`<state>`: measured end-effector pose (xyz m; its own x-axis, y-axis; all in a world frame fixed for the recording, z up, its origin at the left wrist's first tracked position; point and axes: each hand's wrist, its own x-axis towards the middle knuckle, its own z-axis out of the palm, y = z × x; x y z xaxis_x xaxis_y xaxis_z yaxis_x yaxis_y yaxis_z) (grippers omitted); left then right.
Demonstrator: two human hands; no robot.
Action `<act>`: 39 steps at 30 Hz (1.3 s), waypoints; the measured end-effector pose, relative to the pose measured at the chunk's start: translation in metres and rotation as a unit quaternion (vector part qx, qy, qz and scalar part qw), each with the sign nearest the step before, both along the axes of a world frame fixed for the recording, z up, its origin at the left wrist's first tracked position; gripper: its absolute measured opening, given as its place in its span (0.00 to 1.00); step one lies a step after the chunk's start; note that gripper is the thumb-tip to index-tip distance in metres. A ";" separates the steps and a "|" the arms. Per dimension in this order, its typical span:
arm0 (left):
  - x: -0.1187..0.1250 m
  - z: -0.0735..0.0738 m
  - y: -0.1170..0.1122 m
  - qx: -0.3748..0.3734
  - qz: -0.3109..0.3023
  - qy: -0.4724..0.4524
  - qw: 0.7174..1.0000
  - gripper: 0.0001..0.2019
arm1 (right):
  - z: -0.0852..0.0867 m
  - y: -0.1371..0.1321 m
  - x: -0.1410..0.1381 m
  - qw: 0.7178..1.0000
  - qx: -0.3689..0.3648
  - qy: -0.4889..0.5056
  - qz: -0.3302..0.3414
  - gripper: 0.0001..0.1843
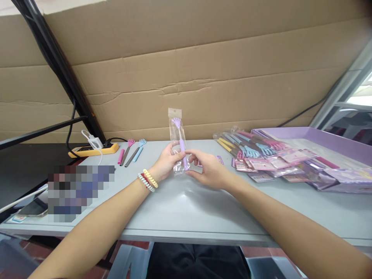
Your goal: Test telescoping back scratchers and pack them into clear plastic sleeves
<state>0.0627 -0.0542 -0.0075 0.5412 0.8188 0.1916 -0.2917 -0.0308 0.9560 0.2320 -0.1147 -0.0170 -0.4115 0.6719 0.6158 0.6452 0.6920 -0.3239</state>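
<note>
A purple back scratcher with a small hand-shaped head stands nearly upright inside a clear plastic bag. My left hand is closed around the bag and the handle, its thumb lying across the front. At the handle's lower end, my right hand pinches with bent fingers above and its thumb below. The bag's crumpled bottom shows between the two hands. Behind my right hand, a small purple printed card lies partly hidden on the table.
Pink and blue back scratchers lie at the back left near a yellow power strip. At right, bagged back scratchers are heaped beside a purple tray. A phone rests on the left edge; cardboard stands behind.
</note>
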 end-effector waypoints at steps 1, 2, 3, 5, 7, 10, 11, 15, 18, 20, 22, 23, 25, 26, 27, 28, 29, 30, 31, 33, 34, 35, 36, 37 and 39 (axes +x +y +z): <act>0.000 0.000 0.000 0.000 0.001 -0.001 1.000 0.29 | 0.000 0.000 0.000 1.000 0.002 -0.002 -0.006 0.26; 0.000 0.000 0.000 0.002 0.005 -0.003 1.000 0.30 | 0.000 0.000 0.000 1.000 0.007 -0.002 -0.014 0.26; 0.000 0.000 -0.001 0.005 0.011 -0.006 1.000 0.30 | 0.000 0.000 0.000 1.000 0.013 -0.001 -0.022 0.27; 0.002 0.001 -0.002 0.007 0.019 -0.010 1.000 0.29 | 0.000 0.001 0.000 0.999 0.036 0.004 -0.031 0.29; 0.004 0.002 -0.004 0.000 0.018 -0.016 1.000 0.30 | -0.001 0.002 0.000 0.997 0.067 0.008 -0.031 0.29; 0.006 0.003 -0.008 -0.012 0.009 -0.030 0.999 0.32 | 0.000 0.002 -0.001 0.994 0.105 0.008 -0.026 0.25; 0.006 0.003 -0.009 -0.013 0.007 -0.035 0.999 0.32 | 0.000 0.002 -0.001 0.993 0.111 0.005 -0.026 0.23; 0.008 0.004 -0.012 -0.023 0.000 -0.042 0.999 0.32 | 0.002 0.001 -0.003 0.994 0.101 -0.009 -0.041 0.19; 0.010 0.004 -0.015 -0.029 0.005 -0.052 0.998 0.31 | 0.002 -0.001 -0.003 0.994 0.091 -0.017 -0.057 0.19; 0.012 0.004 -0.018 -0.034 0.006 -0.057 0.998 0.27 | 0.003 -0.001 -0.005 0.993 0.096 -0.017 -0.072 0.21; 0.014 0.005 -0.020 -0.040 -0.004 -0.060 0.997 0.23 | 0.003 -0.001 -0.006 0.990 0.106 -0.016 -0.086 0.22; 0.015 0.005 -0.021 -0.042 -0.012 -0.062 0.997 0.22 | 0.003 -0.001 -0.007 0.989 0.111 -0.016 -0.091 0.23; 0.016 0.004 -0.022 -0.037 -0.026 -0.067 0.997 0.20 | 0.003 -0.001 -0.009 0.988 0.121 -0.017 -0.099 0.24; 0.016 0.004 -0.023 -0.035 -0.034 -0.066 0.997 0.19 | 0.003 -0.001 -0.010 0.986 0.127 -0.016 -0.104 0.24; 0.016 0.004 -0.023 -0.034 -0.043 -0.063 0.997 0.18 | 0.003 -0.001 -0.010 0.985 0.135 -0.015 -0.109 0.24; 0.016 0.004 -0.022 -0.031 -0.050 -0.056 0.997 0.18 | 0.003 0.000 -0.010 0.983 0.145 -0.013 -0.114 0.23; 0.015 0.004 -0.022 -0.026 -0.054 -0.048 0.997 0.18 | 0.003 0.000 -0.010 0.981 0.154 -0.011 -0.119 0.21; 0.014 0.005 -0.021 -0.017 -0.055 -0.036 0.998 0.17 | 0.003 0.001 -0.009 0.979 0.161 -0.012 -0.123 0.20; 0.013 0.005 -0.020 -0.004 -0.051 -0.021 0.998 0.16 | 0.003 0.001 -0.008 0.978 0.164 -0.014 -0.128 0.18; 0.011 0.006 -0.017 0.022 -0.037 0.012 0.999 0.13 | 0.003 0.002 -0.005 0.977 0.163 -0.023 -0.139 0.17; 0.010 0.007 -0.016 0.029 -0.034 0.027 0.999 0.12 | 0.003 0.003 -0.004 0.976 0.162 -0.026 -0.144 0.17; 0.008 0.007 -0.015 0.030 -0.035 0.037 0.998 0.12 | 0.003 0.003 -0.003 0.976 0.160 -0.029 -0.147 0.18; 0.007 0.007 -0.014 0.028 -0.039 0.044 0.998 0.12 | 0.002 0.003 -0.003 0.976 0.158 -0.031 -0.148 0.18; 0.007 0.007 -0.013 0.027 -0.042 0.048 0.998 0.13 | 0.002 0.004 -0.002 0.977 0.154 -0.031 -0.146 0.19; 0.006 0.006 -0.011 0.030 -0.041 0.055 0.997 0.14 | 0.002 0.004 -0.001 0.980 0.143 -0.027 -0.135 0.20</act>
